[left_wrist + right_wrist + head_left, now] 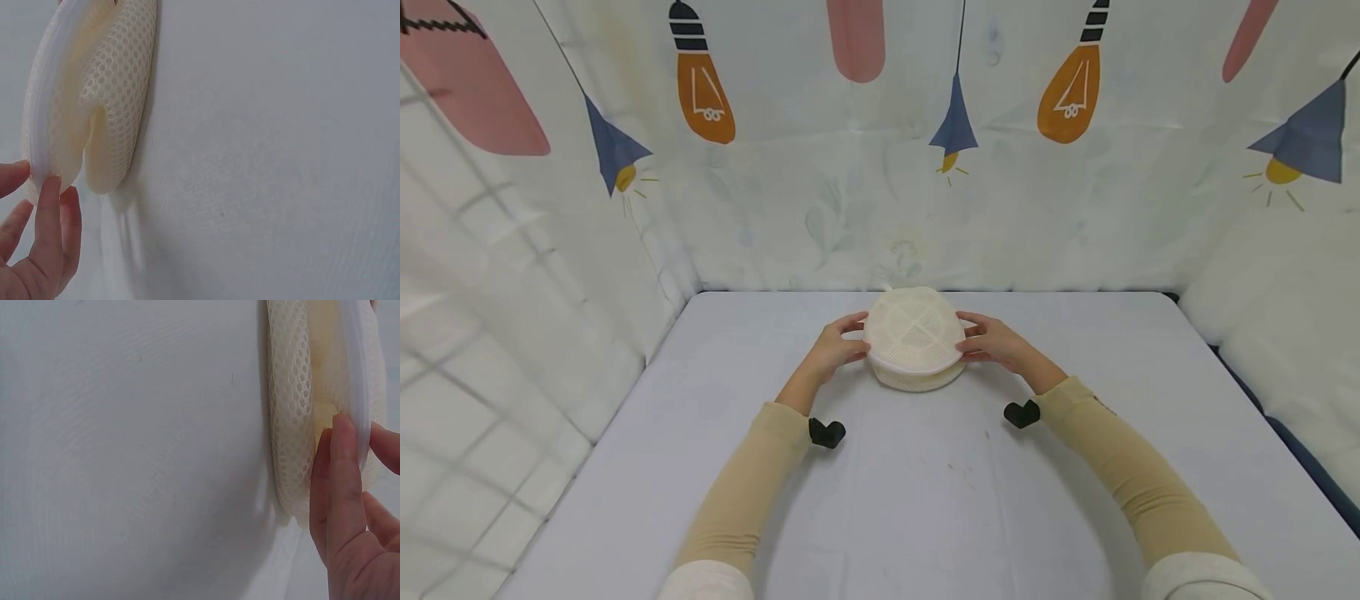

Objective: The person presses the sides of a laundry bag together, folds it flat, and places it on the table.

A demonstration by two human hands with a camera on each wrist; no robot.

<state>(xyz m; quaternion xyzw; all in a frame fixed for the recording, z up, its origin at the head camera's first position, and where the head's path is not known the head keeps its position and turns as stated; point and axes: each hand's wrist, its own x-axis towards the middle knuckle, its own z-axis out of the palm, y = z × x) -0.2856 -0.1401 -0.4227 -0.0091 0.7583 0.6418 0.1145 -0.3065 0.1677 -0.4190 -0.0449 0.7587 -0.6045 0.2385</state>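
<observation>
A round, creamy bag [915, 329], pinched on both sides
It has tiny holes and a smooth white rim [45, 112]. The table [917, 500] is under the bag. Left of the bag, the left hand [837, 343] pinches the rim, thumb against fingers; right of the bag, the right hand [997, 343] does the same.

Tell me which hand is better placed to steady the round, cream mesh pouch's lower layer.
Probably the right hand: its fingertips appear beside the lower layer, while the left hand appears slightly apart.
</observation>
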